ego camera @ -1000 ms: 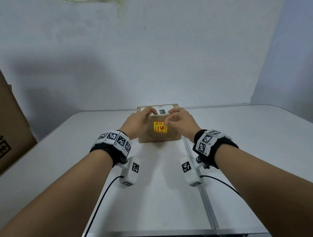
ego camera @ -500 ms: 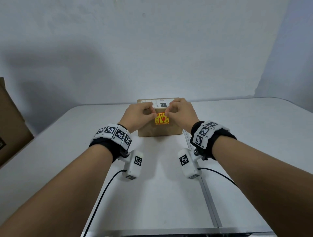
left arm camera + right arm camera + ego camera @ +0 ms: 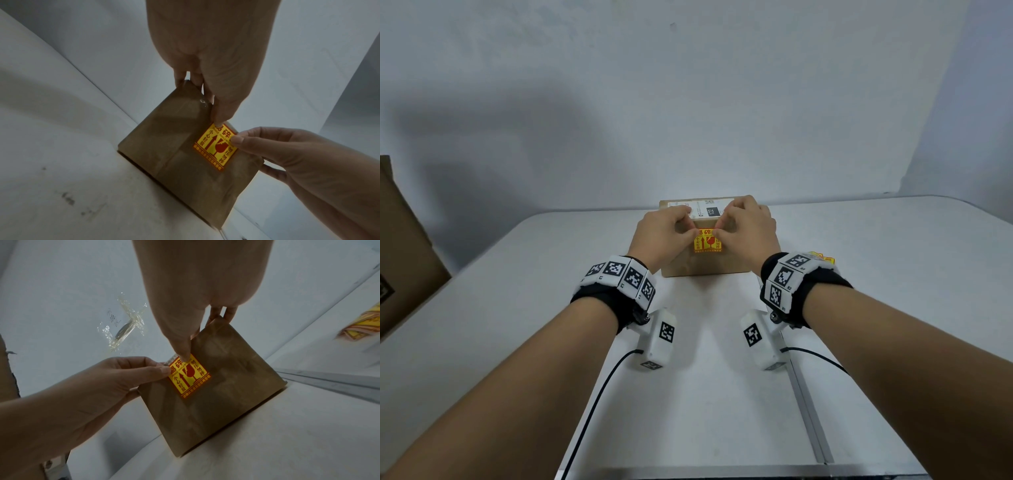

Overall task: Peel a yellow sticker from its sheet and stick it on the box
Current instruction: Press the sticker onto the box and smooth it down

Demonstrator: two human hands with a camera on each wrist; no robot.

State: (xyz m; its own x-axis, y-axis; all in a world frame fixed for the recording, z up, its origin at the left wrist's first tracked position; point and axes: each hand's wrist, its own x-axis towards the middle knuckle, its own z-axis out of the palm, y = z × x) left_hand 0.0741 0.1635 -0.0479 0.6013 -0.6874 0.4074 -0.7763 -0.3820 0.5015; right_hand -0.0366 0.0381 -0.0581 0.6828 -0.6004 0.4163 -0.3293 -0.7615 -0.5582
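Note:
A brown cardboard box (image 3: 705,265) (image 3: 164,138) (image 3: 226,386) stands on the white table (image 3: 551,308). A yellow sticker (image 3: 707,242) (image 3: 216,146) (image 3: 188,378) with red print lies against its near face, just below the top edge. My left hand (image 3: 690,228) (image 3: 213,105) (image 3: 164,368) has its thumb on the sticker's upper left corner and its fingers curled over the box top. My right hand (image 3: 722,226) (image 3: 236,136) (image 3: 183,353) mirrors it at the upper right corner. The sticker's lower part looks flat on the cardboard.
The sticker sheet (image 3: 822,256) (image 3: 363,326) lies on the table right of the box, mostly hidden behind my right wrist. A white label (image 3: 705,209) covers the box top. A large cardboard carton (image 3: 400,246) stands at the left. A metal seam (image 3: 808,411) crosses the table.
Both hands have drawn together and their thumbs have settled on the sticker's top corners. The box has stayed where it was.

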